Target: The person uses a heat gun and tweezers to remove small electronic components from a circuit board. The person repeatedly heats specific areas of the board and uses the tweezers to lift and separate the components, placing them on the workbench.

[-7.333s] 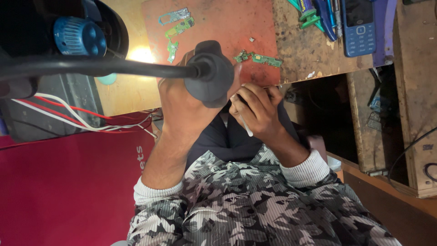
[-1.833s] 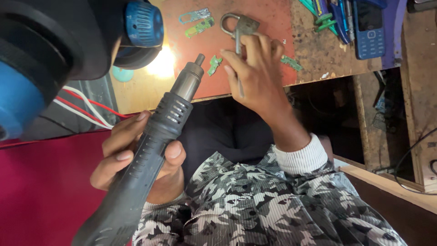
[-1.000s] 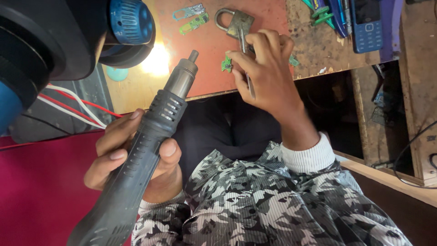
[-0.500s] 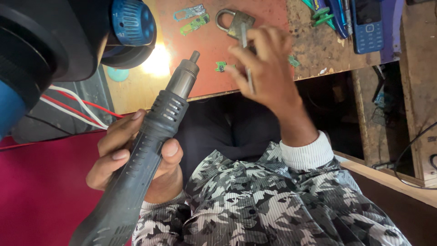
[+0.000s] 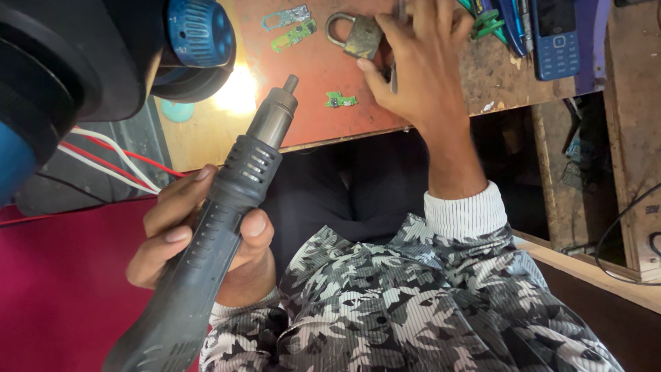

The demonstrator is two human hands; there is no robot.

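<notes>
My left hand grips the dark grey handle of a hot-air gun. Its metal nozzle points up toward the table edge. My right hand reaches over the reddish table top and pinches a thin metal tool. Its fingers lie beside a brass padlock. A small green circuit board lies on the table below the padlock, left of my right thumb. Two more board pieces lie further up.
A round black lamp head with a blue knob hangs at the upper left, casting a bright spot on the table. A blue keypad phone and green-handled tools lie at the upper right. Red and white wires run at left.
My right hand has moved up and further over the table, next to the padlock. The small green board now lies uncovered. My left hand with the hot-air gun has hardly moved.
</notes>
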